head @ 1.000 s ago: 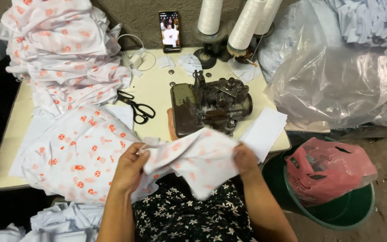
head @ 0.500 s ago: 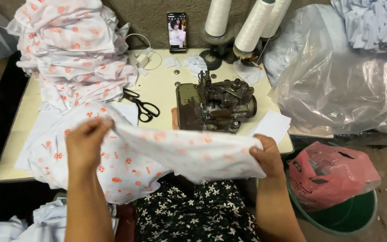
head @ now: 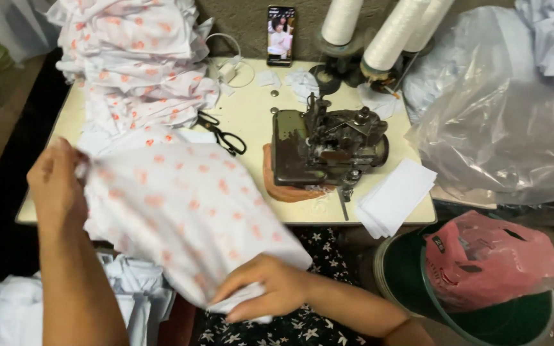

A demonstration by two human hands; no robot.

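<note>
Over your lap, your left hand [head: 56, 186] and right hand [head: 270, 288] clutch the dotted fabric [head: 187, 211] (stretched diagonally), with the overlock machine [head: 325, 147] behind.

White fabric piece with orange print [head: 187, 211] motion-blurred, pattern smeared; left hand [head: 56, 186] fingers hidden behind it; right hand [head: 267, 288] fingertips tucked under its corner; green plastic bucket [head: 411, 282] cut by bottom edge.

Both hands swung the spotted cloth [head: 187, 211] leftward off the sewing machine [head: 325, 144]
</note>
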